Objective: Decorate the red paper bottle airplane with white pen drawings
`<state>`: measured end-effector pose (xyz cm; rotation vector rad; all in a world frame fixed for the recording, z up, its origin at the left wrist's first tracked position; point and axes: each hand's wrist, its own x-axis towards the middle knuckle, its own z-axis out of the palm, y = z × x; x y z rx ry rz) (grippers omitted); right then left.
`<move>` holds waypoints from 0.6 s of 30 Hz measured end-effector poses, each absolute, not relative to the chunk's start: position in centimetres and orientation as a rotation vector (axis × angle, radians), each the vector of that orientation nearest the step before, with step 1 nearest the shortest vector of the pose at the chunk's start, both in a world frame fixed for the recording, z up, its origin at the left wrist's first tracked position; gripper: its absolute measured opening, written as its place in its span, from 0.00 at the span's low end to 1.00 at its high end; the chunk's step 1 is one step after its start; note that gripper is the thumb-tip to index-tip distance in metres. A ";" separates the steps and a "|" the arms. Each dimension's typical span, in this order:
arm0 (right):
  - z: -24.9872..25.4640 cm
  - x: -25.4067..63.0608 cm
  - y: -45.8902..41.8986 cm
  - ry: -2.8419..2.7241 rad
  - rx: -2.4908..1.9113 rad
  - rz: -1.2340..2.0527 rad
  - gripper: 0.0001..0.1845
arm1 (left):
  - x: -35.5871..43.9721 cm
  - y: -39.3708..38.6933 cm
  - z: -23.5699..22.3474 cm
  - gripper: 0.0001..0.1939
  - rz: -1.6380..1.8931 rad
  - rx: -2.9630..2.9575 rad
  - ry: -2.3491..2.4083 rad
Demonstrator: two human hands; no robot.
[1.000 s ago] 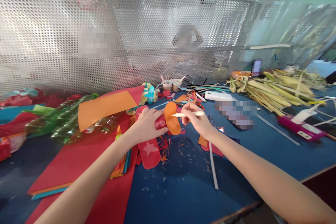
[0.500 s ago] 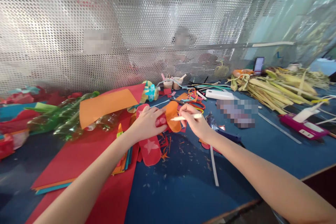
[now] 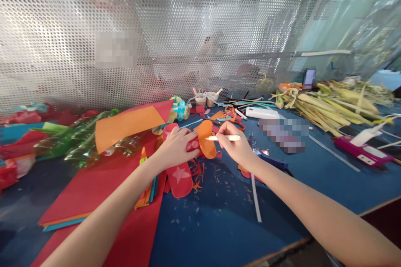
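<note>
My left hand [image 3: 175,148] presses down on a long red foam strip [image 3: 180,177] with a pale star on it, and holds an orange oval foam piece [image 3: 206,144] upright against it. My right hand [image 3: 233,144] grips a thin white pen [image 3: 224,138], held level with its tip touching the orange oval. Both hands meet over the blue table [image 3: 219,217] amid small paper scraps.
Red and orange foam sheets [image 3: 125,127] and green plastic bottles [image 3: 72,142] lie at left. A white strip [image 3: 255,198] lies by my right forearm. Dried corn husks [image 3: 328,102], a pink tool [image 3: 361,152] and small cups [image 3: 205,100] sit further back. A perforated metal screen [image 3: 156,41] borders the table.
The pen in my right hand has shifted slightly along the orange oval. My left hand has stayed on the red strip.
</note>
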<state>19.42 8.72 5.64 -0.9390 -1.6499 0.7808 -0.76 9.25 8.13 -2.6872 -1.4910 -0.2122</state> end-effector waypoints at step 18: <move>5.2 19.6 9.0 -1.717 -0.968 0.760 0.08 | -0.9 9.4 7.9 0.22 -0.251 -2.721 -1.509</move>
